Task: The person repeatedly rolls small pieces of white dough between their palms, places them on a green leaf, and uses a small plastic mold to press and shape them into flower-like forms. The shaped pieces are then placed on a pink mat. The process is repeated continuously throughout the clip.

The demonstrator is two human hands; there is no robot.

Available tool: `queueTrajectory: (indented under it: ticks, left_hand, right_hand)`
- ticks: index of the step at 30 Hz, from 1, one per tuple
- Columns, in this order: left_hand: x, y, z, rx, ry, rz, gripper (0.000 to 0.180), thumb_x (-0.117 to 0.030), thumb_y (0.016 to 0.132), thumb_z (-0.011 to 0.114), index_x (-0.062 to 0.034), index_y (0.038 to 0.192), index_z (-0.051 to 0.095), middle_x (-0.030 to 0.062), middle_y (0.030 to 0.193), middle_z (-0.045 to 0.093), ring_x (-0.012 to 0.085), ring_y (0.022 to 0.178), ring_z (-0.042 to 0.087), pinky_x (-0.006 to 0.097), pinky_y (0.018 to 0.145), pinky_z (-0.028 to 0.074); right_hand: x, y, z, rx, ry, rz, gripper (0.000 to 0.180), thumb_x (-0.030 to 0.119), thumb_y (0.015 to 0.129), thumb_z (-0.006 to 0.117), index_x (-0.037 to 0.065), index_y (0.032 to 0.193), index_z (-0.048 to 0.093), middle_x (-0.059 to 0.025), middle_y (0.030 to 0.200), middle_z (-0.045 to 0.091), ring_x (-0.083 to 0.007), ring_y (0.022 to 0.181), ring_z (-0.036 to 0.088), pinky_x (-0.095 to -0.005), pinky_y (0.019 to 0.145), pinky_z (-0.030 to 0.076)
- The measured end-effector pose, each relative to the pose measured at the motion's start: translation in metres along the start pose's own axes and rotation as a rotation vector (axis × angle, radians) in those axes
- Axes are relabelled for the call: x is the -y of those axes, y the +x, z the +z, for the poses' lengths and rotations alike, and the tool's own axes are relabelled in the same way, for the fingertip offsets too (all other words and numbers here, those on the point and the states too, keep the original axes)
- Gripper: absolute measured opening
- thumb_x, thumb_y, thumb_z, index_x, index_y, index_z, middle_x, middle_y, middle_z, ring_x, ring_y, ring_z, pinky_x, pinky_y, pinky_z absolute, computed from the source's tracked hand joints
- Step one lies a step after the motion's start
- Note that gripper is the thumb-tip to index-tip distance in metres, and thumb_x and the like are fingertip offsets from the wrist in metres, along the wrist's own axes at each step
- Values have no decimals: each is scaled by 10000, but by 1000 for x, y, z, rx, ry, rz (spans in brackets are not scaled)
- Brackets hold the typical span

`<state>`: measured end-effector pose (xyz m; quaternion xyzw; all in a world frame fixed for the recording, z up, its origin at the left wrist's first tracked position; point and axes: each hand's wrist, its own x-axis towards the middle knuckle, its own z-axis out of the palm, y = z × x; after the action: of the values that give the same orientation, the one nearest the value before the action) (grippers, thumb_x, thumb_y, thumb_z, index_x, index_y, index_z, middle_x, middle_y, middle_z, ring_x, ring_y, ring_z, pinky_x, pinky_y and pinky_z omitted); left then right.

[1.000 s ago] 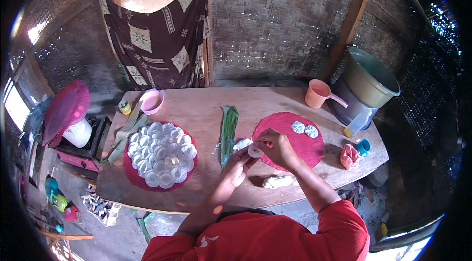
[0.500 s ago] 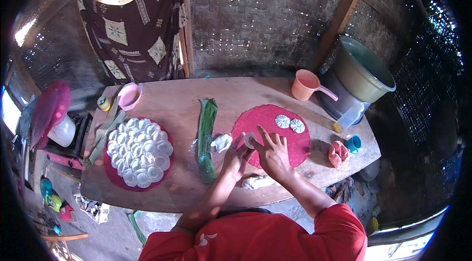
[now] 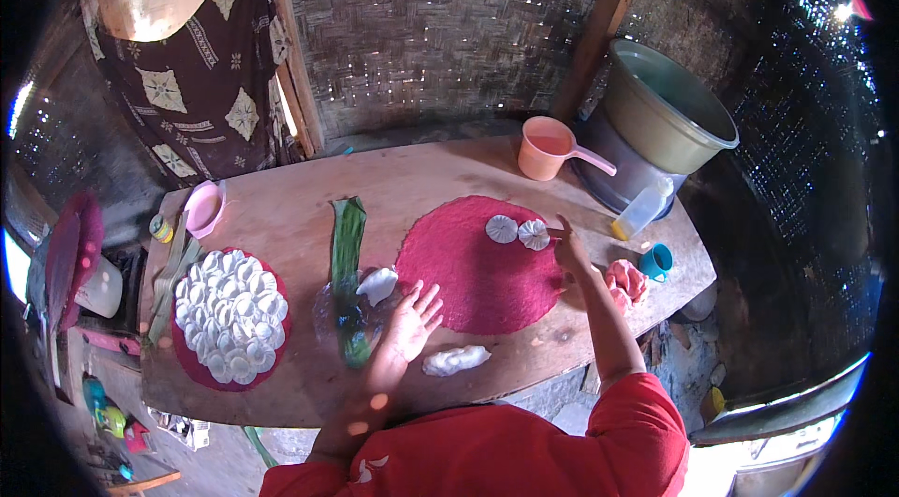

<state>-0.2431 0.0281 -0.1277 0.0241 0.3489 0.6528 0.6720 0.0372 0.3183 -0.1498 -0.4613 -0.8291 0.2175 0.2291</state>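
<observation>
Near the mat's left edge my left hand [image 3: 413, 324] is open, palm up, fingers spread. It lies close to a lump of white dough [image 3: 377, 285] and a longer dough roll [image 3: 456, 360]. On the round red mat [image 3: 464, 286] lie two pleated white dough rounds, the left one [image 3: 501, 229] beside the right one [image 3: 535, 235]. My right hand [image 3: 570, 250] reaches over the mat's right edge, its fingers apart. Their tips come up against the right dough round. Anything behind those fingers is hidden.
Another red mat [image 3: 184, 354] at left carries many shaped white dough pieces [image 3: 231, 310]. A green leaf strip [image 3: 347, 244] lies between the mats. Along the right stand a pink dipper [image 3: 546, 148], large basin [image 3: 670, 108], bottle [image 3: 642, 207], blue cup [image 3: 656, 262] and pink cloth [image 3: 625, 284].
My hands have come apart. The right moved right to the pleated rounds, and the left turned palm up. The small round disc between them no longer shows clearly. The view has shifted.
</observation>
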Motion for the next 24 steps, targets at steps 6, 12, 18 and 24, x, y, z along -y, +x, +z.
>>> queueTrajectory:
  ticks: [6,12,18,24]
  left_hand:
    - [-1,15,-10,-19,41,-6,474,-365,948,476,-233,1398,401,14,1451,407,225,1307,370,418,1080,259]
    - [1,15,-13,-27,45,-14,471,-349,951,468,-218,1399,408,11,1453,406,217,1297,378,404,1077,261]
    - [-1,12,-6,-60,76,-19,492,-350,949,469,-204,1413,394,15,1452,407,206,1288,388,392,1066,272]
    - [0,13,-7,-58,107,-13,509,-363,936,479,-198,1411,401,12,1446,413,201,1279,396,388,1058,279]
  right_hand:
    - [-5,12,-7,105,-160,-169,561,-76,720,457,182,1174,663,-198,1484,311,-366,1266,455,-414,972,452]
    - [4,14,-22,204,-105,-180,660,-106,698,433,257,1205,650,-179,1523,237,-380,1290,426,-398,988,447]
    - [15,18,-27,226,-266,-263,661,-84,692,472,268,1228,633,-169,1520,245,-379,1304,403,-419,1019,419]
    - [13,2,-21,235,-466,-263,611,-63,701,505,235,1218,636,-154,1500,295,-348,1215,477,-424,1024,399]
